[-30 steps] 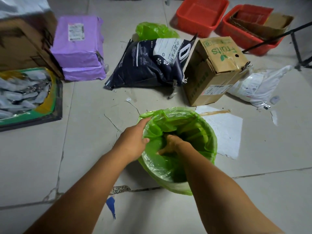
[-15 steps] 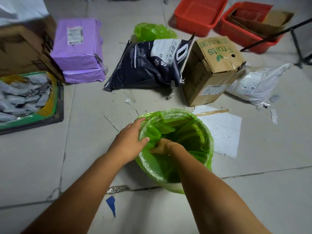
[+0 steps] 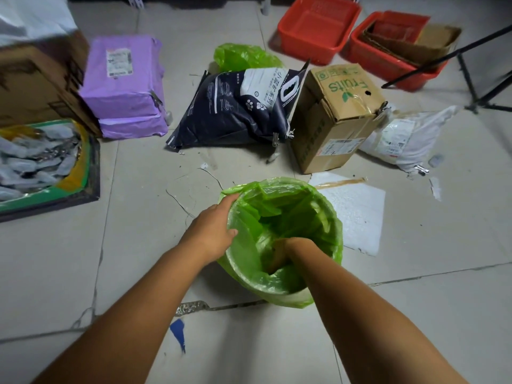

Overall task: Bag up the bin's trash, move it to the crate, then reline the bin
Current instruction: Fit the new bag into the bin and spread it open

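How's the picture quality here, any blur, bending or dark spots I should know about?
Head view: dim, flat indoor light with dark corners; wide-angle bending curves the floor joints and stretches both forearms; the cardboard box at the left edge is smeared; the green liner and left hand are sharp enough.

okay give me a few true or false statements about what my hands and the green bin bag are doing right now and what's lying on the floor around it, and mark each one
1. The right hand reaches down inside the green liner. True.
2. The left hand rests flat on the floor. False: it holds the liner at the bin's left rim.
3. A fruit carton stands beyond the bin. True.
4. Both red crates are empty. False: the right crate holds cardboard; the left crate looks empty.
5. The purple parcel lies right of the carton. False: it lies far left.
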